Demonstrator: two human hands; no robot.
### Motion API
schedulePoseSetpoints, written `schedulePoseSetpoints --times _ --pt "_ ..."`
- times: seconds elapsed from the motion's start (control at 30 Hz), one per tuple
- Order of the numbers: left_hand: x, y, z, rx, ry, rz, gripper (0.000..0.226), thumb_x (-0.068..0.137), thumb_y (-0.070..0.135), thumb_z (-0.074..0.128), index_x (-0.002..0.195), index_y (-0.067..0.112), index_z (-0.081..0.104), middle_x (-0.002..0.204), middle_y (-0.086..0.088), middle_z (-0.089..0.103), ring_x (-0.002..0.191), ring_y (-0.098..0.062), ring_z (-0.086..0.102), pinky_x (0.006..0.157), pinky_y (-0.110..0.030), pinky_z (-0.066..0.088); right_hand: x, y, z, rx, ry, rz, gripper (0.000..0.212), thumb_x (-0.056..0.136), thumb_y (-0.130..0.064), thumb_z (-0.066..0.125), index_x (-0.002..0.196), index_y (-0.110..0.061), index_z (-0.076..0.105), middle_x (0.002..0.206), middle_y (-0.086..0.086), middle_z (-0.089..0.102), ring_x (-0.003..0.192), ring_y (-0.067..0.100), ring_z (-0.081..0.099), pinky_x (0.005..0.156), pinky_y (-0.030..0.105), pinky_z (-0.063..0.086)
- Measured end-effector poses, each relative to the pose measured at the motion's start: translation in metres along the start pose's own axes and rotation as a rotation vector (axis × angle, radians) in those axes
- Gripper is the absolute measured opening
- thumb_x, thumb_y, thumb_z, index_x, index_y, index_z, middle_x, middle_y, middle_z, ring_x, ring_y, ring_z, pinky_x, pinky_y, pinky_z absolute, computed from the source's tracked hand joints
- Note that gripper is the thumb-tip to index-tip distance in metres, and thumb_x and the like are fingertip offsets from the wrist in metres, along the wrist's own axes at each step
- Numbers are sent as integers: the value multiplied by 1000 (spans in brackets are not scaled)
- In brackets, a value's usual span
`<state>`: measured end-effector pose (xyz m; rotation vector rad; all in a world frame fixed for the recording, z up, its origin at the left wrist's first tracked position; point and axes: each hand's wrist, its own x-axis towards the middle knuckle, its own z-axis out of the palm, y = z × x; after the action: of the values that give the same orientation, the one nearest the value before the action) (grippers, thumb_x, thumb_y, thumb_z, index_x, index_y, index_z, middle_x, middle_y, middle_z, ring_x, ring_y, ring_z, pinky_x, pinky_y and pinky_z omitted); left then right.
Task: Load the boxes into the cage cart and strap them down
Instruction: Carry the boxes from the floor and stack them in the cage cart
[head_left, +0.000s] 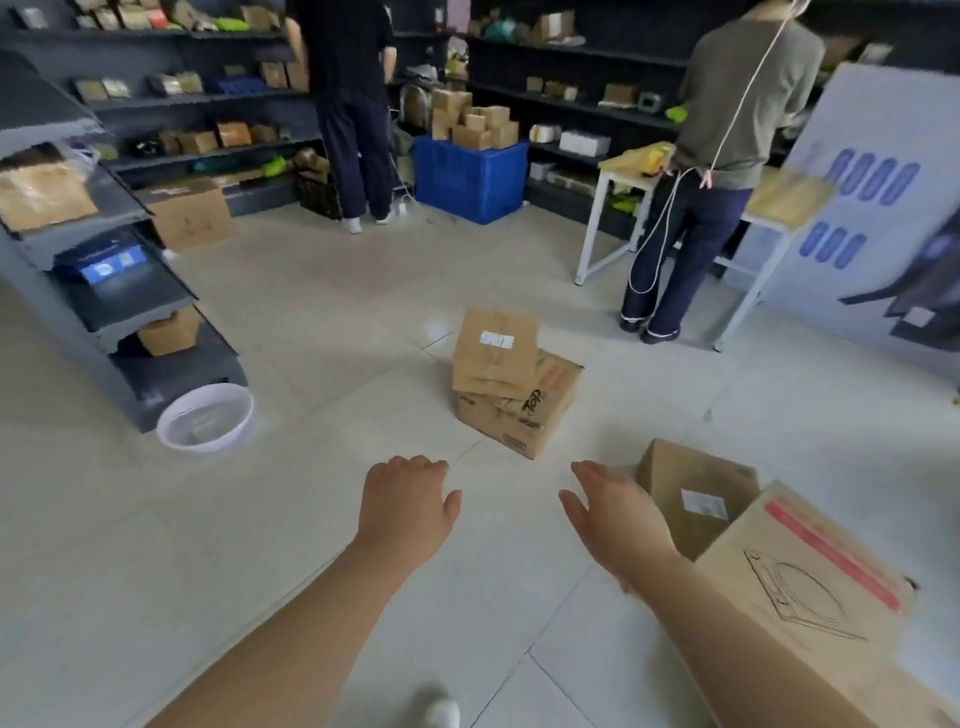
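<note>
Two cardboard boxes are stacked on the tiled floor ahead: a small box with a white label (494, 349) lies askew on a larger printed box (524, 415). At the lower right stand a labelled box (696, 499) and, nearer me, a big box with a red stripe and a line drawing (810, 587). My left hand (402, 506) and my right hand (618, 512) both reach forward, empty, fingers apart, short of the stack. The right hand is just left of the labelled box. No cage cart or strap is in view.
A grey shelf cart (104, 291) with boxes stands at the left, a white basin (208, 418) at its foot. Two people stand at the back shelves and at a white table (623, 171). A blue crate (470, 179) holds several boxes. My shoe (441, 709) shows below.
</note>
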<state>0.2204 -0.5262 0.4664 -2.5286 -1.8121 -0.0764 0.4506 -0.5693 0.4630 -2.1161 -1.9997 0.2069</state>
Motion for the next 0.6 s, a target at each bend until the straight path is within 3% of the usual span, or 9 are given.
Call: schedulePoseSetpoints --times 0.1,0.23,0.37,0.5,0.6 --pt "61 23 5 1 -22 111 33 95 47 37 99 21 58 94 4 62 88 -20 56 67 -30 29 25 33 0 35 10 121 30 96 -36 46 112 -13 57 111 2 62 103 25 58 76 32 46" --pt "133 67 16 -40 -25 290 37 94 46 39 114 22 60 101 4 64 94 -21 58 74 -32 37 38 76 -6 62 29 320 26 96 -31 43 107 -13 57 107 2 59 101 25 58 75 31 41" --pt "181 127 31 -89 -78 447 34 93 44 42 105 18 62 96 1 65 95 -24 58 77 -34 38 28 125 -8 85 41 499 19 95 -25 45 103 -15 58 108 1 59 98 22 57 66 28 40" --pt "205 199 50 -87 -126 594 28 93 44 41 81 20 46 83 2 54 82 -23 50 68 -32 29 10 180 -12 88 34 716 35 98 -32 43 125 -12 53 132 1 54 118 22 50 86 33 45" --pt "220 258 71 -97 -151 658 31 93 46 42 95 20 58 94 2 62 92 -24 56 71 -33 34 -3 237 -7 113 34 792 44 99 -37 41 138 -17 45 145 -2 44 131 20 42 99 32 40"
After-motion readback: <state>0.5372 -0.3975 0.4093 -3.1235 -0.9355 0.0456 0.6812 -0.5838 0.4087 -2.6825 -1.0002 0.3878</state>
